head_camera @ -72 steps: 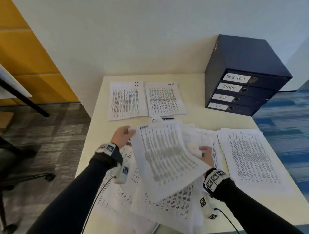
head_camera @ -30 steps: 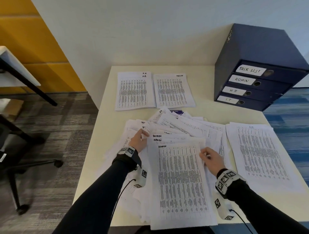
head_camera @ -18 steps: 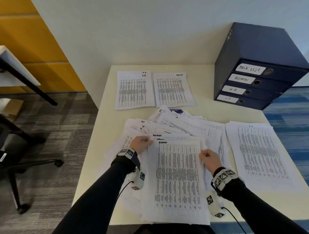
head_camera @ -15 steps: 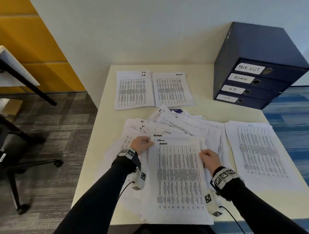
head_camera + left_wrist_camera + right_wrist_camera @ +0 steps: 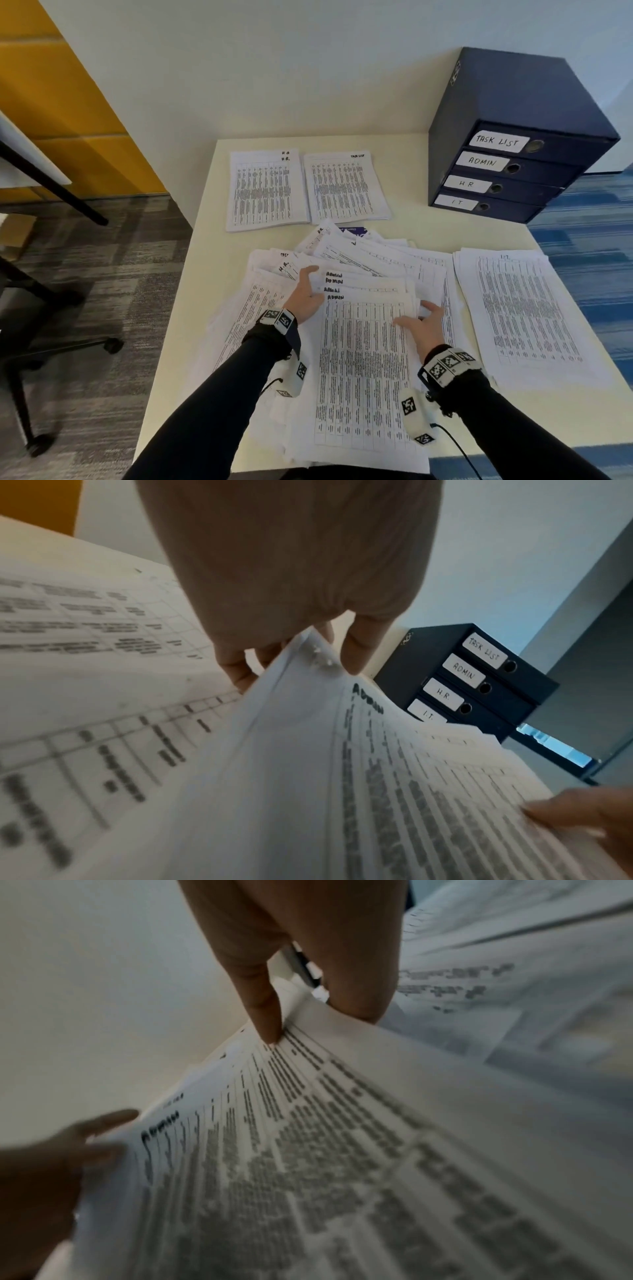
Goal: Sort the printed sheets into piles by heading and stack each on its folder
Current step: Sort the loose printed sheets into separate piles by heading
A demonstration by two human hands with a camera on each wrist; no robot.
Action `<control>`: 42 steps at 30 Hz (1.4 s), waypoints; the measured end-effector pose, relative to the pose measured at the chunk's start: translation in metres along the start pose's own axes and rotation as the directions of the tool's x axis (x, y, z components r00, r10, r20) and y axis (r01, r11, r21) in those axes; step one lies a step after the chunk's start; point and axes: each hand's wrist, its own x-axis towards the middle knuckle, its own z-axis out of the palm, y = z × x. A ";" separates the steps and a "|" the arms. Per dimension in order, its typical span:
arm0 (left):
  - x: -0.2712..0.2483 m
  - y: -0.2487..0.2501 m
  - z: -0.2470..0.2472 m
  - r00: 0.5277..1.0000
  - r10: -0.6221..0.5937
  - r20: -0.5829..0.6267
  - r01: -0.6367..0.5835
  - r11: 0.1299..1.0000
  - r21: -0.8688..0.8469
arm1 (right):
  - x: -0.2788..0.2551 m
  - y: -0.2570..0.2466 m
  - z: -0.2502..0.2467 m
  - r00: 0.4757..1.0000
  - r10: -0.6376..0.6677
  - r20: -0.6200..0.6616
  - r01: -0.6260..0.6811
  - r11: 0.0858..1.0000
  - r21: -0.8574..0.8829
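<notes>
From the head view, we grip the ADMIN sheets (image 5: 366,359) at the near table (image 5: 205,260) edge, left hand (image 5: 305,296) and right hand (image 5: 423,323) at opposite sides. At our left wrist, fingers (image 5: 356,653) pinch the corner. At our right wrist, the thumb (image 5: 263,1010) presses on top.

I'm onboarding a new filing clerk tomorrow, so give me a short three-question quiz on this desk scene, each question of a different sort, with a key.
1. True or false: the left hand and the right hand both hold the ADMIN sheets.
2. Which label is topmost on the folder box? A) IT B) ADMIN C) TASK LIST
3. Fill in: the pile at the far left of the table is headed ____.

Key: 1 true; 2 C; 3 HR
</notes>
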 end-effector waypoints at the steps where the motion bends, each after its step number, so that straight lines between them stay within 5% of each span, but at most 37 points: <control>1: 0.005 0.000 0.002 1.000 0.020 -0.015 -0.020 1.000 -0.024 | 0.002 0.001 0.001 0.999 0.041 0.019 -0.042 0.999 0.023; 3: 0.016 0.002 0.006 0.999 0.037 -0.025 -0.038 0.999 -0.024 | 0.003 0.000 0.002 0.995 0.072 0.069 -0.068 0.996 -0.052; 5: 0.028 0.008 0.013 0.994 0.035 -0.100 -0.018 0.987 0.158 | 0.003 -0.004 0.001 0.993 0.049 0.111 -0.034 0.991 -0.132; 9: 0.057 0.041 0.017 0.924 0.256 -0.285 0.010 0.727 0.686 | 0.011 -0.005 -0.011 0.993 0.026 0.113 -0.003 0.981 -0.196; 12: 0.089 0.061 0.017 0.936 0.300 -0.182 -0.035 0.597 0.802 | 0.016 -0.003 -0.024 0.993 0.032 0.111 -0.007 0.975 -0.220; 17: 0.124 0.076 0.018 0.990 0.132 0.050 -0.101 0.413 0.905 | 0.017 0.001 -0.032 0.991 0.047 0.129 -0.018 0.975 -0.220; 19: 0.126 0.075 0.018 0.983 0.173 0.062 -0.119 0.339 0.933 | 0.019 0.003 -0.032 0.990 0.044 0.134 -0.015 0.976 -0.217; 29: 0.094 0.055 0.015 0.868 0.482 0.115 -0.320 0.368 0.873 | 0.023 -0.004 -0.027 0.987 0.056 0.150 -0.016 0.968 -0.251; 34: 0.078 0.064 0.016 0.922 0.385 0.037 -0.242 0.499 0.832 | 0.020 -0.006 -0.026 0.988 0.031 0.153 0.010 0.966 -0.259; 42: 0.094 0.099 0.030 0.984 0.174 0.032 -0.116 0.497 0.860 | 0.021 -0.005 -0.019 0.988 0.050 0.147 -0.005 0.957 -0.290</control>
